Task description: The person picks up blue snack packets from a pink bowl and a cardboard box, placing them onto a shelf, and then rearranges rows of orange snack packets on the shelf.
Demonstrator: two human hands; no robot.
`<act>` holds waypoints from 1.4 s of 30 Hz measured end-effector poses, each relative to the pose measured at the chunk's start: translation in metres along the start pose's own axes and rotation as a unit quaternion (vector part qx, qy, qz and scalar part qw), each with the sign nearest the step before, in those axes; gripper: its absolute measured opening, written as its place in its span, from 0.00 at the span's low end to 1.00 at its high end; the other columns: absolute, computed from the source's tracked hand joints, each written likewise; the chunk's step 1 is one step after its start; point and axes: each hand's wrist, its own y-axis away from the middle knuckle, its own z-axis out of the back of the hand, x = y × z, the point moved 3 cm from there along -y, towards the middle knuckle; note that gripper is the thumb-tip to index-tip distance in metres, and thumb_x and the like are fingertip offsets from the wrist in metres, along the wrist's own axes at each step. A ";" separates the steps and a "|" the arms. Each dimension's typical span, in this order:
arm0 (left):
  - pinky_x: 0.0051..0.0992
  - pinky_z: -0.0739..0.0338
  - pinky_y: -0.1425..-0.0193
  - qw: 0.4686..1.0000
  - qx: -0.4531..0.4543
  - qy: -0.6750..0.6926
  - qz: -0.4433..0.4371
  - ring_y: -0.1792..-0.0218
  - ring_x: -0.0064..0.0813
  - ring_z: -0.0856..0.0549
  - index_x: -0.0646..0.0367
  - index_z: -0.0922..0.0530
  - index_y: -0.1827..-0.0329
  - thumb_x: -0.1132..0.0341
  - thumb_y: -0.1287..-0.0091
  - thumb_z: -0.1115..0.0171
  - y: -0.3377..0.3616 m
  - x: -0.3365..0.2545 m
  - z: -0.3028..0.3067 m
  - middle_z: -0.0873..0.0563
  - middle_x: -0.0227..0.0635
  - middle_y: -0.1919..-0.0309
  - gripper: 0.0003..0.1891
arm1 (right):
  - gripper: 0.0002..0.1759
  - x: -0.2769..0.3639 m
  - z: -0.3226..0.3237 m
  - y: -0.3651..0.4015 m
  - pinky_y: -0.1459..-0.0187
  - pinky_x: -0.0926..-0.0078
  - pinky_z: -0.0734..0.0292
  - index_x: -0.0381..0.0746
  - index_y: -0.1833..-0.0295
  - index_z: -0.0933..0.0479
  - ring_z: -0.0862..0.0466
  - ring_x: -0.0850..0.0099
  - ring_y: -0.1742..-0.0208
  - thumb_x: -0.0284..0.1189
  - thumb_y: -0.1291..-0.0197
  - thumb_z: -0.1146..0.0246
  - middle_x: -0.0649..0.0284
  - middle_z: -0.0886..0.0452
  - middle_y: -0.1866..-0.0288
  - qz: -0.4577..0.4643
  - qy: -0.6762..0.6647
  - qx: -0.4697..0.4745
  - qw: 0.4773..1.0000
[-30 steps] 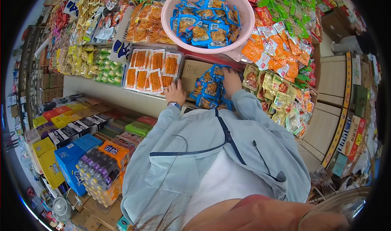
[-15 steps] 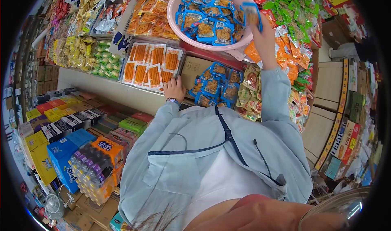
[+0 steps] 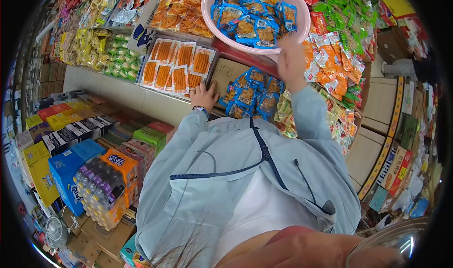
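My left hand [image 3: 204,98] rests with fingers spread on the edge between the tray of orange stick snacks [image 3: 175,67] and the box compartment [image 3: 227,74]. Several blue snack packets [image 3: 247,95] lie in the right part of that compartment. My right hand [image 3: 291,60] is blurred by motion beside the lower right rim of the pink basin [image 3: 303,15]; its fingers are smeared and no packet can be made out in it. Inside the basin lie many blue-edged packets [image 3: 245,28], one of them near the right wall.
Orange packets [image 3: 330,62] and green packets [image 3: 347,15] lie right of the basin. Bottled drinks [image 3: 101,187], a blue carton [image 3: 73,169] and a small fan [image 3: 55,228] stand at the lower left. A person's leg [image 3: 398,69] shows at the far right.
My right hand has moved down and away from the basin's right side. The blue packet it held now appears inside the basin. The view has shifted slightly; my left hand stays at the tray edge.
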 end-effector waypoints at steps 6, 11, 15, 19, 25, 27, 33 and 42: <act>0.43 0.32 0.55 1.000 0.013 0.009 0.004 0.53 0.39 0.22 0.32 0.27 0.31 0.42 0.39 0.37 -0.002 -0.002 0.002 0.23 0.42 0.46 0.30 | 0.15 0.023 -0.072 0.134 0.52 0.59 0.22 0.42 0.52 0.20 0.18 0.59 0.50 0.22 0.47 0.40 0.62 0.18 0.54 -0.116 0.009 0.247 0.962; 0.43 0.32 0.55 1.000 -0.019 0.006 -0.002 0.52 0.39 0.22 0.32 0.26 0.32 0.43 0.38 0.38 -0.001 -0.001 0.005 0.23 0.41 0.47 0.29 | 0.20 -0.006 -0.105 0.175 0.46 0.57 0.24 0.45 0.43 0.21 0.20 0.59 0.44 0.23 0.41 0.44 0.61 0.19 0.47 -0.138 0.073 0.295 0.943; 0.42 0.32 0.52 0.999 0.032 0.017 0.020 0.51 0.38 0.22 0.31 0.27 0.31 0.43 0.38 0.37 -0.002 -0.002 0.003 0.23 0.41 0.44 0.30 | 0.21 -0.010 -0.104 0.168 0.48 0.58 0.24 0.44 0.43 0.21 0.18 0.58 0.49 0.24 0.43 0.41 0.58 0.18 0.52 -0.136 0.045 0.317 0.938; 0.42 0.32 0.51 1.000 0.017 0.008 0.011 0.50 0.38 0.23 0.32 0.28 0.30 0.43 0.37 0.38 -0.003 0.000 -0.001 0.24 0.42 0.44 0.30 | 0.19 0.031 -0.050 0.086 0.49 0.59 0.23 0.41 0.46 0.20 0.17 0.57 0.53 0.24 0.45 0.37 0.54 0.17 0.54 -0.212 -0.224 0.270 0.912; 0.42 0.32 0.51 0.998 0.052 0.011 0.023 0.49 0.39 0.23 0.32 0.29 0.29 0.43 0.37 0.38 -0.003 -0.002 0.004 0.24 0.42 0.45 0.31 | 0.15 -0.020 0.015 -0.045 0.52 0.62 0.22 0.37 0.43 0.22 0.16 0.59 0.52 0.27 0.34 0.40 0.52 0.17 0.48 -0.219 -0.072 0.001 0.973; 0.43 0.32 0.51 0.998 0.050 0.012 0.023 0.50 0.39 0.23 0.32 0.29 0.29 0.42 0.38 0.38 -0.003 -0.003 0.004 0.24 0.42 0.44 0.31 | 0.19 -0.070 -0.007 -0.058 0.48 0.60 0.22 0.38 0.39 0.25 0.17 0.56 0.49 0.31 0.35 0.38 0.52 0.19 0.47 -0.194 0.054 0.053 0.978; 0.42 0.33 0.53 0.999 0.042 0.023 0.020 0.51 0.40 0.23 0.33 0.28 0.31 0.43 0.38 0.38 -0.001 -0.001 0.002 0.24 0.42 0.44 0.30 | 0.26 -0.098 -0.055 -0.039 0.45 0.55 0.23 0.39 0.37 0.28 0.19 0.51 0.47 0.37 0.38 0.36 0.51 0.21 0.44 -0.128 0.228 0.179 0.948; 0.42 0.32 0.54 0.999 0.027 0.014 0.015 0.52 0.39 0.22 0.32 0.27 0.31 0.44 0.39 0.37 -0.002 -0.002 0.001 0.24 0.43 0.45 0.30 | 0.13 -0.003 -0.017 0.021 0.48 0.52 0.25 0.38 0.51 0.22 0.18 0.50 0.53 0.27 0.43 0.36 0.52 0.18 0.55 -0.038 -0.096 0.024 0.994</act>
